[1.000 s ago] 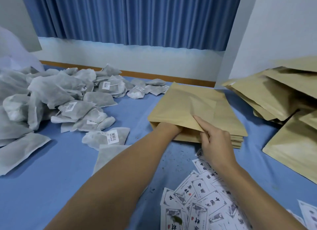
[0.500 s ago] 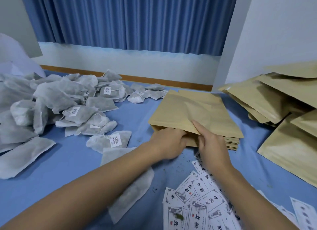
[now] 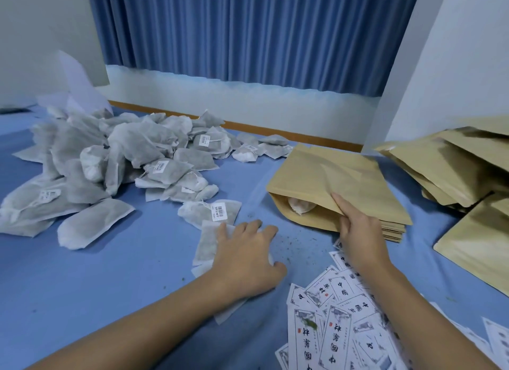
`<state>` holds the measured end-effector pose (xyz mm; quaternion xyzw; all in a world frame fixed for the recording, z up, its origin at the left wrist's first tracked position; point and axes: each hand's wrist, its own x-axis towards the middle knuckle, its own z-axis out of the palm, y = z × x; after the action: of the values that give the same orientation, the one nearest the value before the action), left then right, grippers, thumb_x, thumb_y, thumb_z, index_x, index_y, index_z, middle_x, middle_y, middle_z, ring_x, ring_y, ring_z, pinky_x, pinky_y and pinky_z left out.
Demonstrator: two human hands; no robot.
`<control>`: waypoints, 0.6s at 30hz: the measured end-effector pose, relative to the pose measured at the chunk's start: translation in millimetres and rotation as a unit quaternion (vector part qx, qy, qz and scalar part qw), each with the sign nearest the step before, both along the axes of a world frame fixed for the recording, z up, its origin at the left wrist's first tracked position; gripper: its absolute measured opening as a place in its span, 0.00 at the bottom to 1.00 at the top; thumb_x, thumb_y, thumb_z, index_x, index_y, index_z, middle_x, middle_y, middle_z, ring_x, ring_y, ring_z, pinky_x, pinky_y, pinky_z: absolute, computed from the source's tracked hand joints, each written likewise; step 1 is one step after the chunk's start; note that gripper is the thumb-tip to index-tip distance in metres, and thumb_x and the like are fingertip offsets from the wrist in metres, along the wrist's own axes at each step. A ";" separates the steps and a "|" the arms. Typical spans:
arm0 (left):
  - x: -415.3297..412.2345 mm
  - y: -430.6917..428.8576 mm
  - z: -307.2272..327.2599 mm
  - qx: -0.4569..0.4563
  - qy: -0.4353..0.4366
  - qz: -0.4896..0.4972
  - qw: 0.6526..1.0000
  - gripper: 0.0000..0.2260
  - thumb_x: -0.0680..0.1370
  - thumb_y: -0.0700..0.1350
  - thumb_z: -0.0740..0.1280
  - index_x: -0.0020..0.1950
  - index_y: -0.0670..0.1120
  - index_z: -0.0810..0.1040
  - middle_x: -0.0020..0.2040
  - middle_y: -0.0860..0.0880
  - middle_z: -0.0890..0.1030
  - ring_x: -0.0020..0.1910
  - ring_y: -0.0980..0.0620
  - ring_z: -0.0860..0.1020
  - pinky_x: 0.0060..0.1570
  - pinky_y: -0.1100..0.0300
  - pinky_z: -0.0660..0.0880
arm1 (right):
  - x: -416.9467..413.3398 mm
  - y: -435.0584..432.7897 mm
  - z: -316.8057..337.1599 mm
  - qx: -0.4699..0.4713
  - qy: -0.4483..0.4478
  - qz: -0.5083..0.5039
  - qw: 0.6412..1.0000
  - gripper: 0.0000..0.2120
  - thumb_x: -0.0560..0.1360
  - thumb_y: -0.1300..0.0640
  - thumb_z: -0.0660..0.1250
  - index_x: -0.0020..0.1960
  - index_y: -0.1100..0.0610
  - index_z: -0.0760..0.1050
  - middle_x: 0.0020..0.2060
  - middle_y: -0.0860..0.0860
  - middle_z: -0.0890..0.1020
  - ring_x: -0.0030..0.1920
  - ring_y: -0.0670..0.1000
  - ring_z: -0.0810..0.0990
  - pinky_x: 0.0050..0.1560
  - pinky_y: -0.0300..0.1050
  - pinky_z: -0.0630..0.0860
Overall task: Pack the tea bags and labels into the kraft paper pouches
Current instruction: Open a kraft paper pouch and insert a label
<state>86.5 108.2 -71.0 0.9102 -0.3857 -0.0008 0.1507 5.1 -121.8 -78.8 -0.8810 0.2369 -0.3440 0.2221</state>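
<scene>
My right hand [image 3: 358,233] pinches the top pouch [image 3: 316,174] open at its mouth; my left hand [image 3: 248,259] rests flat, fingers spread, on a tea bag [image 3: 205,245].

A blue curtain [image 3: 248,30] was hung across the far side, with a white wall [image 3: 234,99] and a wooden strip [image 3: 275,130] seen beneath it. A white pillar [image 3: 454,66] was set at the far right. A blue cloth [image 3: 110,273] was spread underneath everything, dotted with dark crumbs [image 3: 297,237] near the middle. A white sheet [image 3: 80,88] was propped at the far left.
</scene>
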 end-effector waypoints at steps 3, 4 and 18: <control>-2.9 -0.5 2.6 -0.047 0.016 -0.080 0.996 0.33 0.70 0.53 0.63 0.75 0.56 0.62 0.75 0.51 0.63 0.75 0.50 0.61 0.77 0.47 0.50 | -0.3 0.1 -0.3 -0.004 0.004 0.002 1.000 0.30 0.78 0.67 0.60 0.73 0.41 0.72 0.28 0.47 0.73 0.28 0.46 0.71 0.39 0.41 0.70; -4.6 0.2 3.6 -0.061 0.009 -0.105 0.993 0.32 0.71 0.49 0.64 0.76 0.54 0.63 0.76 0.49 0.63 0.75 0.49 0.61 0.77 0.50 0.54 | -0.3 -0.3 -0.6 -0.004 0.004 0.001 1.000 0.30 0.78 0.67 0.60 0.73 0.40 0.71 0.28 0.47 0.73 0.27 0.46 0.71 0.38 0.42 0.70; -7.1 -31.8 8.0 -0.162 0.022 -0.136 0.977 0.23 0.66 0.25 0.58 0.54 0.45 0.77 0.75 0.44 0.64 0.74 0.46 0.60 0.73 0.52 0.56 | -0.4 -2.1 -2.2 -0.003 0.006 -0.002 1.000 0.29 0.79 0.67 0.60 0.73 0.41 0.71 0.28 0.50 0.75 0.28 0.51 0.72 0.39 0.46 0.76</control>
<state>79.4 76.3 -63.0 0.8126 -0.4976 0.0212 0.3028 4.7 -123.9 -81.0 -0.8833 0.2393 -0.3395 0.2172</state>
